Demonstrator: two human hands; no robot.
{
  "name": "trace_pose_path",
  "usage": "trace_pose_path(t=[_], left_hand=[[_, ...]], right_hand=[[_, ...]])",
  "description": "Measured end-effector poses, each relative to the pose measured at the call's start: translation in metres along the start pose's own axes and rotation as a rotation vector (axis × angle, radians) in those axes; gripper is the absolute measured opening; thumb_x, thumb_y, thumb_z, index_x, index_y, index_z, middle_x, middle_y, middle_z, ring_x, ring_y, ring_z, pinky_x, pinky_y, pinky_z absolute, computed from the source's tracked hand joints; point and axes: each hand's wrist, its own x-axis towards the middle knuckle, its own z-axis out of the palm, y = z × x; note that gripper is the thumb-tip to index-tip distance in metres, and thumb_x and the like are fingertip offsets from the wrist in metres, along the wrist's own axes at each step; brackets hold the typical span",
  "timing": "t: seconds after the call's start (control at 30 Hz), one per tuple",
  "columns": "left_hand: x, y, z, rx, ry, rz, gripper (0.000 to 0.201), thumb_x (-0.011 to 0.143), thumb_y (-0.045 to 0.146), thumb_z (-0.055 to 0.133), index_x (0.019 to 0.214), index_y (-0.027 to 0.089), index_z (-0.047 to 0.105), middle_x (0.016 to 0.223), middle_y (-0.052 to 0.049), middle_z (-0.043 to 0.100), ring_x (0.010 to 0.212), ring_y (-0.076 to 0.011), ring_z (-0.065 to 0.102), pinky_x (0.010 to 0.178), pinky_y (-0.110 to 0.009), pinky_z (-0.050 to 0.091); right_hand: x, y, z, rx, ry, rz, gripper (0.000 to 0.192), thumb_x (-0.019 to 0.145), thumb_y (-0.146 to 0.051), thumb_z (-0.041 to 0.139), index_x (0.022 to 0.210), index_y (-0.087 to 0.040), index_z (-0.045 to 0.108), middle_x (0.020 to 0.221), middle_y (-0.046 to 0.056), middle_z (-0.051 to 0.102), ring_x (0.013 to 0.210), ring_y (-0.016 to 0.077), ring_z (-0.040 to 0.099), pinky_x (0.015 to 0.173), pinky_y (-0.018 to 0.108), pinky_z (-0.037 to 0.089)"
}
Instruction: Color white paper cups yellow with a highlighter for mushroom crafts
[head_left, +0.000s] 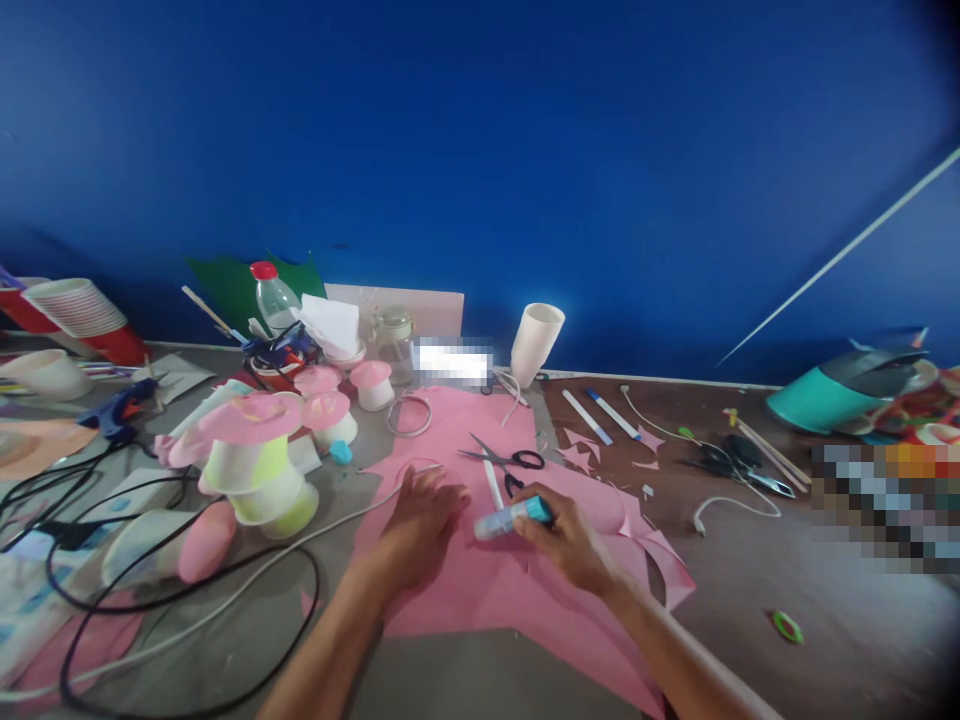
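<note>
My right hand (566, 540) is closed around a glue stick (504, 521), a stubby translucent tube with a teal end, held tilted low over pink paper (457, 600). On the same paper my left hand (424, 525) lies palm down, fingers stretched out and nothing in them. Just beyond the glue stick rest black-handled scissors (508, 458) with their blades apart. A thin white strip (493, 485) lies beside the scissors, partly under the handles. Whether the glue stick touches the paper I cannot tell.
Pink-topped paper cups (259, 465) and looping black cables (315, 580) lie to the left. A white cup stack (536, 340) stands against the blue wall. Rightward are markers (613, 415), pink scraps (579, 452), pliers (739, 465) and a teal container (825, 390).
</note>
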Motion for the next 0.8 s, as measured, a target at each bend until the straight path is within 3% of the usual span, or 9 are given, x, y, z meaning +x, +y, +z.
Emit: trace_pose_path(t=[0.1,0.17,0.37,0.5,0.6,0.7,0.8], left_hand=[[0.0,0.0,0.0,0.013,0.001,0.006,0.036,0.084,0.01,0.045,0.115,0.021,0.059,0.122,-0.011,0.062,0.124,-0.0308,0.049,0.11,-0.06,0.028],[0.001,0.002,-0.002,0.025,-0.005,-0.005,0.035,0.084,0.01,0.044,0.114,0.022,0.059,0.121,-0.011,0.062,0.125,-0.031,0.048,0.109,-0.06,0.028],[0.002,0.006,-0.006,0.012,-0.023,-0.013,0.033,0.083,0.009,0.047,0.109,0.023,0.061,0.116,-0.009,0.064,0.126,-0.0303,0.047,0.108,-0.056,0.033],[0.0,0.002,0.0,0.009,-0.02,-0.031,0.037,0.085,0.009,0.044,0.117,0.022,0.058,0.124,-0.011,0.062,0.129,-0.031,0.046,0.111,-0.061,0.027],[-0.001,0.0,0.002,0.002,-0.019,-0.031,0.037,0.085,0.01,0.043,0.118,0.021,0.057,0.126,-0.011,0.061,0.129,-0.0318,0.045,0.112,-0.065,0.023],[-0.001,0.0,0.001,-0.003,-0.015,-0.02,0.035,0.085,0.011,0.045,0.114,0.022,0.059,0.121,-0.01,0.062,0.126,-0.0308,0.048,0.111,-0.063,0.025],[0.001,0.002,-0.002,0.006,0.005,-0.008,0.033,0.084,0.011,0.046,0.111,0.024,0.059,0.119,-0.009,0.062,0.124,-0.0295,0.048,0.11,-0.059,0.029]], right_hand=[[0.004,0.002,0.0,0.084,0.157,-0.012,0.02,0.084,-0.039,0.058,0.086,-0.018,0.061,0.062,-0.003,0.05,0.053,0.0117,0.041,0.048,0.023,0.035],[0.007,0.005,0.003,0.053,0.17,-0.021,0.019,0.084,-0.038,0.058,0.086,-0.018,0.06,0.059,-0.004,0.048,0.051,0.0114,0.04,0.047,0.023,0.033],[0.007,0.007,0.013,-0.119,0.045,-0.056,0.017,0.086,-0.031,0.056,0.095,-0.018,0.06,0.064,-0.002,0.058,0.055,0.0122,0.048,0.052,0.023,0.037],[0.002,-0.001,0.007,-0.198,-0.051,-0.053,0.012,0.083,-0.027,0.058,0.088,-0.017,0.062,0.058,-0.005,0.05,0.051,0.0101,0.04,0.049,0.022,0.032],[0.0,-0.006,-0.001,-0.083,-0.1,0.009,0.011,0.08,-0.028,0.059,0.081,-0.018,0.062,0.056,-0.006,0.046,0.051,0.0099,0.038,0.048,0.022,0.03],[0.004,-0.004,-0.006,0.086,0.027,0.027,0.02,0.082,-0.037,0.058,0.085,-0.018,0.061,0.058,-0.005,0.047,0.05,0.0107,0.038,0.047,0.023,0.032],[0.009,0.004,0.0,0.092,0.168,-0.017,0.022,0.083,-0.04,0.058,0.088,-0.018,0.06,0.062,-0.002,0.054,0.051,0.012,0.043,0.049,0.024,0.036]])
